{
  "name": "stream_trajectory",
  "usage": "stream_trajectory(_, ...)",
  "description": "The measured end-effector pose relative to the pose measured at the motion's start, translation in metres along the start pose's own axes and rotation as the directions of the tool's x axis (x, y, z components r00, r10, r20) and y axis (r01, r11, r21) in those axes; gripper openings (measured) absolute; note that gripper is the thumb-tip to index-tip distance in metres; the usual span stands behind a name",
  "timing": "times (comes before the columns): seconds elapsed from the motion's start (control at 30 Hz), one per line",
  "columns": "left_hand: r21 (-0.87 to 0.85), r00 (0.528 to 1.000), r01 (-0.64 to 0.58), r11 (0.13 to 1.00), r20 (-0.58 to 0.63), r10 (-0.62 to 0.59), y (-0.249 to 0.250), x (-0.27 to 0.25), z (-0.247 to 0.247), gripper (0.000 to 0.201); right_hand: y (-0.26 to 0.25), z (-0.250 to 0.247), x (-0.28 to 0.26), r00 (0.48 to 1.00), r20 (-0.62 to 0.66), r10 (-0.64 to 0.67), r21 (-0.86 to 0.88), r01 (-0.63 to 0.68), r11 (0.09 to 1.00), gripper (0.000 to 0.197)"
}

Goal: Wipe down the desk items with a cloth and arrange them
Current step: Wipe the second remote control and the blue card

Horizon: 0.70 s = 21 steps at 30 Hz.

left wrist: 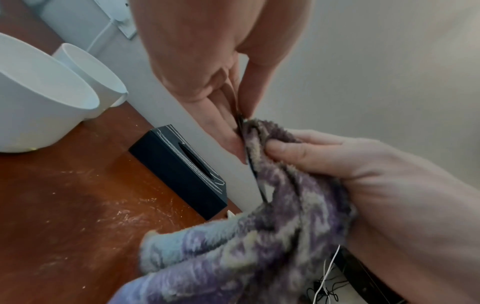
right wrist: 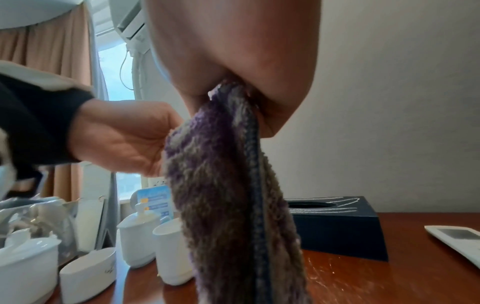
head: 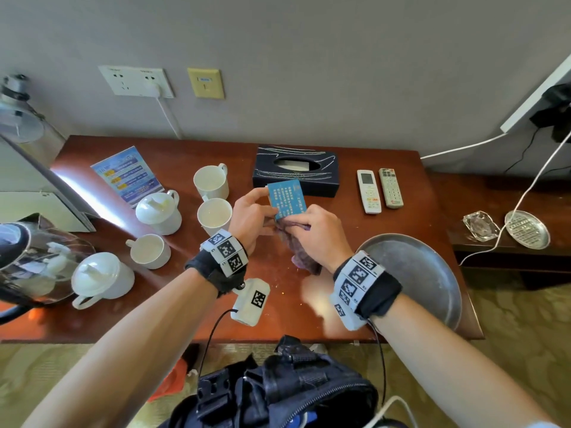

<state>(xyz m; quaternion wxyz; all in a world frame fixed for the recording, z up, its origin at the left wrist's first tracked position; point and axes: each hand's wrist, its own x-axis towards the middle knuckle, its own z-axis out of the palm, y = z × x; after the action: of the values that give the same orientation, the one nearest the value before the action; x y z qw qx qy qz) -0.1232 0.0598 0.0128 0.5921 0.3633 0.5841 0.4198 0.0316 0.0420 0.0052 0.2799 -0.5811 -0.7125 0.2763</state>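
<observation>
while uncovered, two mugs [head: 212,194] hollow

Mugs [head: 214,212] crowd left, tissue box [head: 296,170] behind; desk [head: 278,304] front open.

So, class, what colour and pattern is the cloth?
The cloth is mottled purple and pale grey-cream, fluffy; it shows best in the left wrist view.

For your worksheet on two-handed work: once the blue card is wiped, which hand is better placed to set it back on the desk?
Left. The left hand already pinches the blue card by its edge, while the right hand is wrapped around the purple cloth and would have to let go first.
</observation>
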Motion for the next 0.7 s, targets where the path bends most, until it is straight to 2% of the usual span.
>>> stream_trajectory(0.2, -0.02, 0.999, -0.013, 1.0, 0.032, 0.014, 0.0, -0.01, 0.002, 0.041, -0.008, -0.018, 0.018, 0.982, -0.085, 0.171, 0.106, -0.161, 0.981, 0.022)
stream_trajectory(0.37, 0.036, 0.999, -0.05, 0.998, 0.022, 0.049, -0.002, -0.013, -0.002, 0.035, -0.004, -0.025, 0.027, 0.944, -0.123, 0.306, 0.197, -0.28, 0.94, 0.019)
stream_trajectory(0.53, 0.11, 0.997, -0.074, 0.991, 0.044, 0.07, -0.003, -0.013, -0.003, 0.036, -0.006, -0.033, 0.022, 0.963, -0.174, 0.205, 0.13, -0.184, 0.974, 0.023)
stream_trajectory(0.7, 0.153, 0.99, -0.127, 0.98, 0.076, 0.116, 0.002, -0.014, 0.006, 0.033, -0.008, -0.018, 0.021, 0.971, -0.17, 0.17, 0.049, -0.164, 0.985, 0.028)
